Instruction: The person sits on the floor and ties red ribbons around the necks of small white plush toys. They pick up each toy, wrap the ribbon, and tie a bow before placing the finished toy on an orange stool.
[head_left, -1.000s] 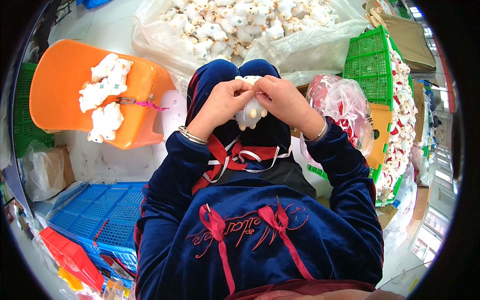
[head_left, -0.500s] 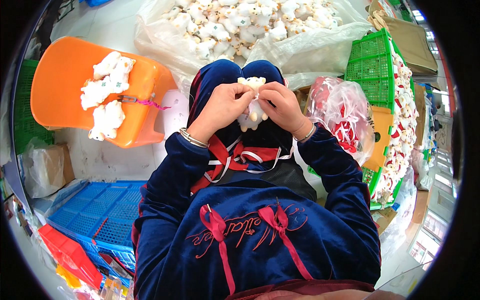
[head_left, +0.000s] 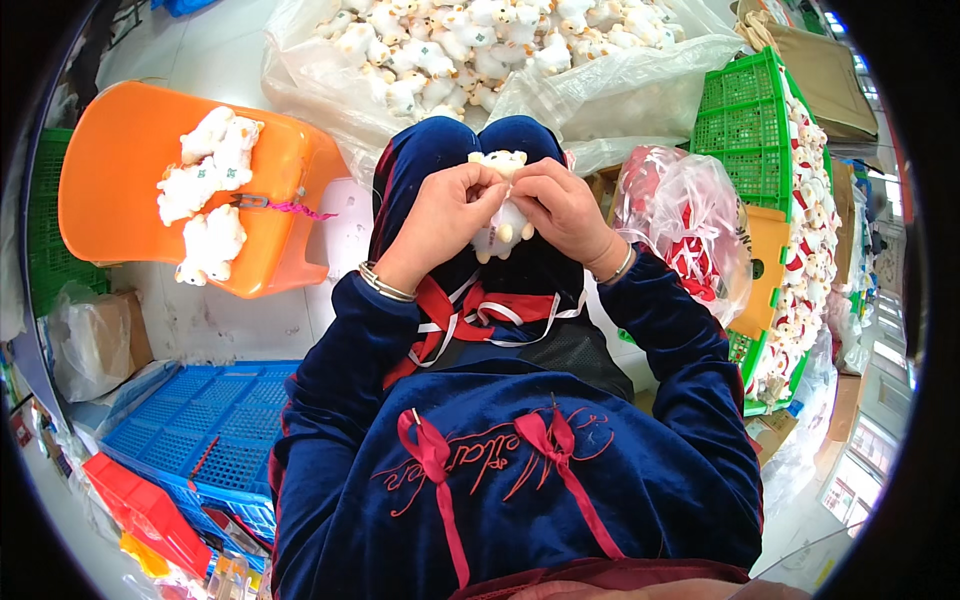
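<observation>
A small white plush animal point(head_left: 499, 232) rests upright on my lap between my knees, its cream-coloured head at the far end. At its neck, my left hand point(head_left: 456, 205) pinches a thin white strand between thumb and fingertips. My right hand point(head_left: 562, 208) is closed in a similar pinch right beside it, fingertips almost meeting the left ones. The fingers hide most of the strand and the toy's neck. Nearer to me on my lap lie red cloth pieces with white ribbons point(head_left: 452, 322).
Ahead, a large clear plastic bag point(head_left: 620, 95) holds many white plush toys. On the left, an orange stool point(head_left: 110, 190) carries several toys and thread snips point(head_left: 250, 201). A blue crate point(head_left: 190, 420) stands lower left. To the right are a bag of red pieces point(head_left: 690, 220) and a green crate point(head_left: 740, 120) beside dressed toys.
Both hands and the plush toy have shifted very slightly left in the picture. The fingertips stay together at the toy's neck, and the white strand shows less than before.
</observation>
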